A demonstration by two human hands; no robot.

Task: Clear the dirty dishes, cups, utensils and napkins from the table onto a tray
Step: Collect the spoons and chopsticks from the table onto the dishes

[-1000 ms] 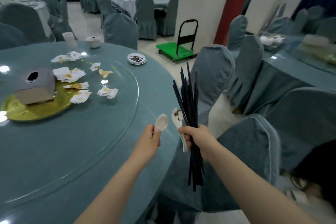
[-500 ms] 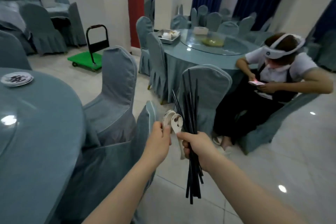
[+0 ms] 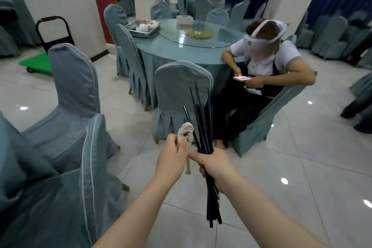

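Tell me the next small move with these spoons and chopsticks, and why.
Probably walk toward the metal tray on the far table: the left hand holds the spoons, the right hand grips the chopsticks, and nothing is unloaded yet.

The two hands are low in the middle, close together above the floor (image 3: 302, 167). The left hand (image 3: 173, 159) holds the spoons (image 3: 185, 132), and just to its right the right hand (image 3: 215, 167) holds the chopsticks (image 3: 201, 123), which stand up above the fist and hang down below it. Left of the hands are two covered chairs — one near (image 3: 90, 167), one behind it (image 3: 74, 78). Straight ahead stands another chair (image 3: 179, 90), and behind it the table (image 3: 181, 50). On the table, at its left side, lies a tray (image 3: 141, 30). A seated person (image 3: 267, 62) is at the right of the table. A cart (image 3: 40, 62) stands far left — near the wall.
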